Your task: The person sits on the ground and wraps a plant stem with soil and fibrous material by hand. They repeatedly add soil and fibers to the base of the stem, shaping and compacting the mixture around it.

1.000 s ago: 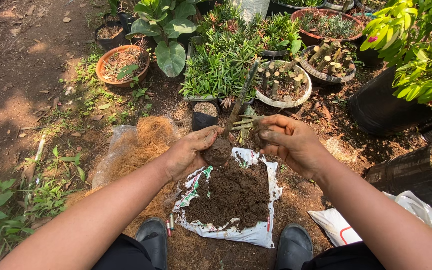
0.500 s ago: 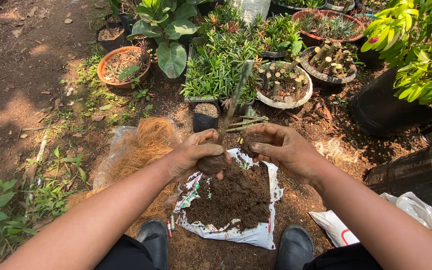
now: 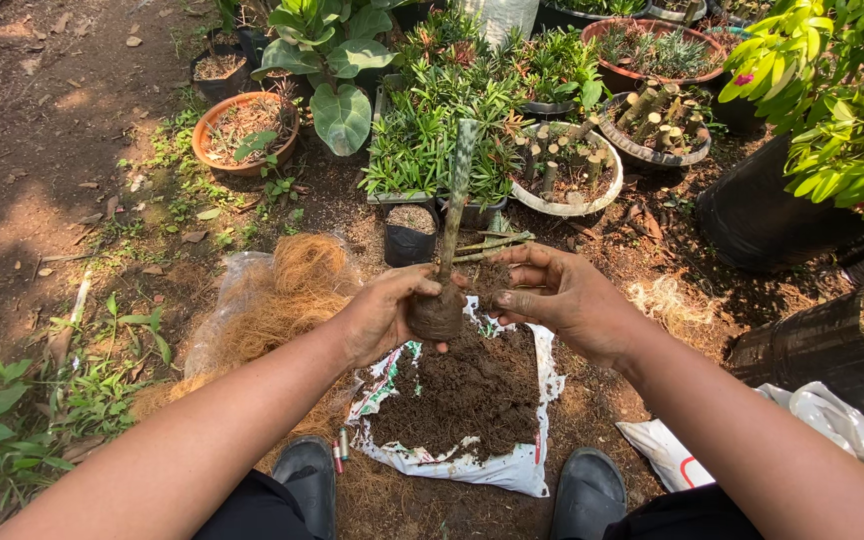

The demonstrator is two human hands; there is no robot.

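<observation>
**Cutting held upright over open soil sack**

Ground (image 3: 42, 200): bare brown earth, patchy weeds growing along its left edge. Potted plants are standing in a row along the far edge; a terracotta pot (image 3: 244, 132) is sitting at far left of that row, a small black grow bag (image 3: 412, 232) just in front of it near the middle. A heap of coconut fibre (image 3: 287, 290) is lying left of centre. A white sack (image 3: 462, 400), slit open, is lying flat near the person's feet and carrying a mound of dark soil. Left hand (image 3: 387, 315) is closing around the soil ball at the base of a stem cutting (image 3: 449, 230), keeping it upright above the sack's far edge. Right hand (image 3: 557, 295) is hovering just beside the stem, fingers half curled, holding nothing.
</observation>
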